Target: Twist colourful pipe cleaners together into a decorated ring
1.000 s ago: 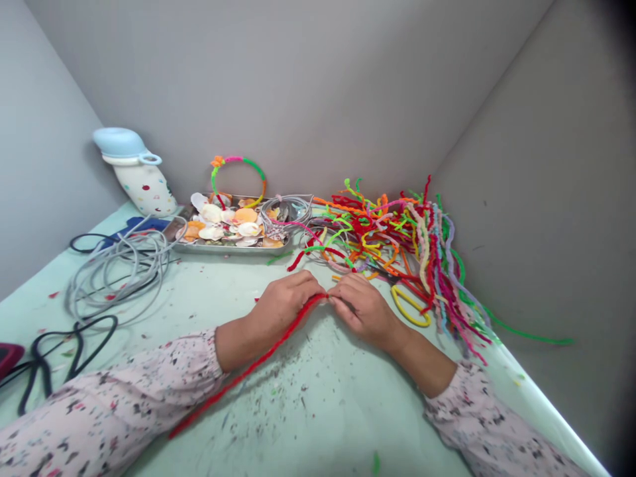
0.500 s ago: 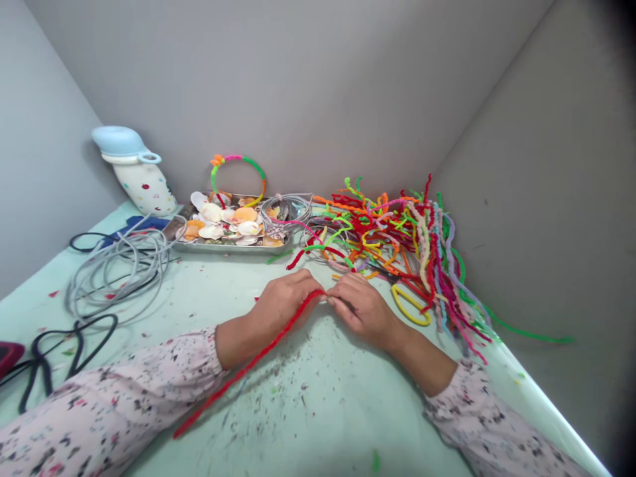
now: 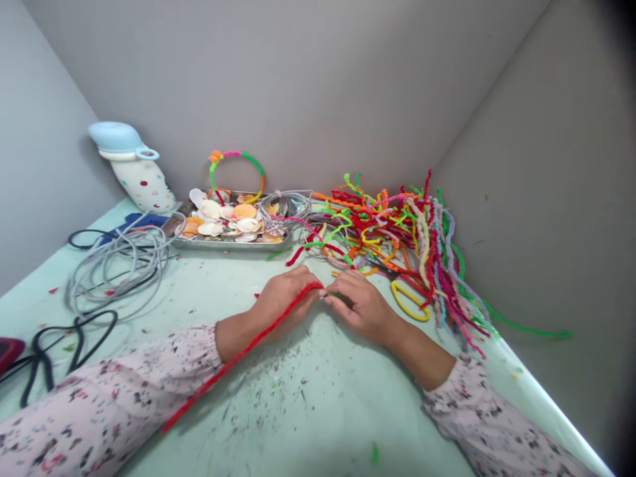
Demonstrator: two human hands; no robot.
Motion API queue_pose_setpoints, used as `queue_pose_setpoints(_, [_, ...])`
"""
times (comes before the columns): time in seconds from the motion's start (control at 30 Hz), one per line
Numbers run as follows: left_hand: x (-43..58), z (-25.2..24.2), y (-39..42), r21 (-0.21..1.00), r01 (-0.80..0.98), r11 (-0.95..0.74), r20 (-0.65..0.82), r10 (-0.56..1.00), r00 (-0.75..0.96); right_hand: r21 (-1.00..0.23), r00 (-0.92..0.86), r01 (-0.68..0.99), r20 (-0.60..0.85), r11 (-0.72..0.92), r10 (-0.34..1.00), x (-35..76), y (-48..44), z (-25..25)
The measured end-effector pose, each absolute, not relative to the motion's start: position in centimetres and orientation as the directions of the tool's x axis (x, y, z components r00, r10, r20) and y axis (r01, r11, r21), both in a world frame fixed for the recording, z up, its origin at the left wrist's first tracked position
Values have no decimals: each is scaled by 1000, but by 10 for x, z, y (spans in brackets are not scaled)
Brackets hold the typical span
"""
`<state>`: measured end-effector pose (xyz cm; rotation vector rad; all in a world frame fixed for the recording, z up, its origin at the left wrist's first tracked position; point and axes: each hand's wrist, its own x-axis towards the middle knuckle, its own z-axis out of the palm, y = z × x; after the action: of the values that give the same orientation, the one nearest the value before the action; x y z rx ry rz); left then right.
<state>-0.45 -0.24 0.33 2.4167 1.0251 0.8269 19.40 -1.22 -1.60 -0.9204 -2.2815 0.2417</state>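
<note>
A long red pipe cleaner [image 3: 238,358] slants from my fingertips down across my left wrist, its loose end out over the table. My left hand [image 3: 285,298] is closed, pinching it close to its upper end. Fingertip to fingertip with it, my right hand [image 3: 365,301] is also closed in a pinch. A short dark green strand [image 3: 342,295] shows inside the right hand's grip; most of it is hidden by the fingers. Just beyond both hands lies a red and green twisted pipe cleaner [image 3: 320,246].
A metal tray [image 3: 233,245] of seashells [image 3: 243,212] stands at the back, with a multicoloured ring [image 3: 262,169] upright on it. Pipe cleaners [image 3: 392,218] heap at the right, beside yellow-handled scissors [image 3: 410,301]. Grey cord [image 3: 119,265], black cord [image 3: 44,364] and a bottle [image 3: 142,182] are left.
Both hands stay pinched together in nearly the same place. The red pipe cleaner's loose end has shifted slightly left, and more of the green strand shows in my right hand.
</note>
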Motion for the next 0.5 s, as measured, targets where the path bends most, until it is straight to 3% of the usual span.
queue_pose_setpoints(0.5, [-4,1,-4,547,521,-655,357,746,562,-377,-524,543,547,751,653,191,-11,-20])
